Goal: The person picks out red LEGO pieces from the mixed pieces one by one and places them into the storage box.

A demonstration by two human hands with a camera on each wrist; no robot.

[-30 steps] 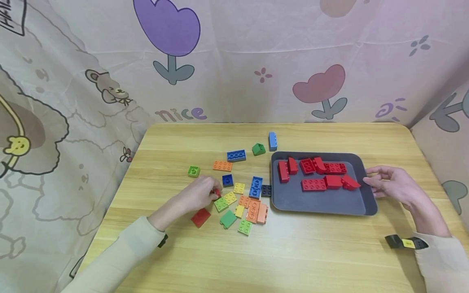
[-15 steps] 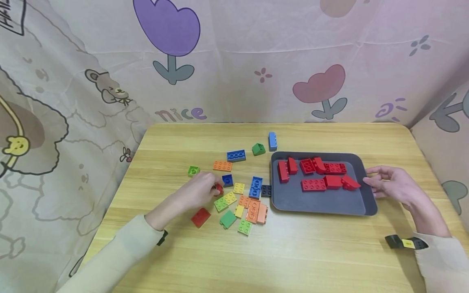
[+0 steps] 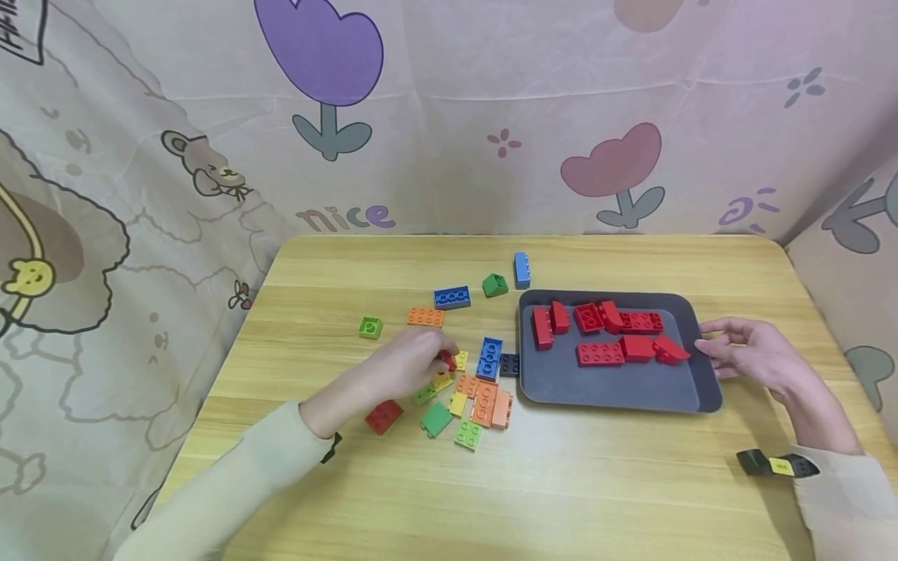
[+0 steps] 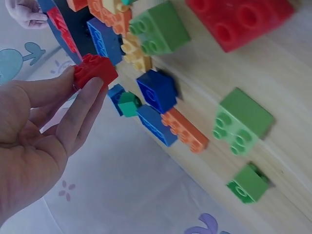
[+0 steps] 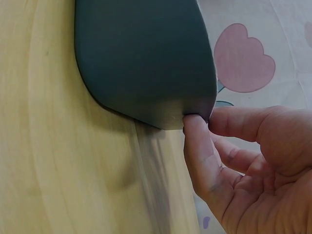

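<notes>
Between thumb and fingertips my left hand (image 3: 407, 362) pinches a small red toy brick (image 4: 95, 70), lifted over the loose bricks. The studs on that brick show in the left wrist view; in the head view my fingers cover most of it. Another red brick (image 3: 383, 418) lies on the table below my left wrist. My right hand (image 3: 758, 354) pinches the right rim of a dark grey tray (image 3: 561, 389), thumb and finger on its wall (image 5: 190, 105). Several red bricks (image 3: 599, 354) lie inside the tray, towards its back half.
Loose bricks cover the table's middle: orange (image 3: 484, 403), blue (image 3: 489, 358), dark green (image 3: 436, 420), light green (image 3: 468, 434) and black (image 3: 510, 365). A blue brick (image 3: 522, 270) stands behind the tray's left corner. A printed cloth (image 3: 449, 140) hangs along the table's back edge.
My left hand has moved right with the red brick, now over the yellow bricks and covering the dark blue brick from the head view. The right hand and tray have stayed put.
</notes>
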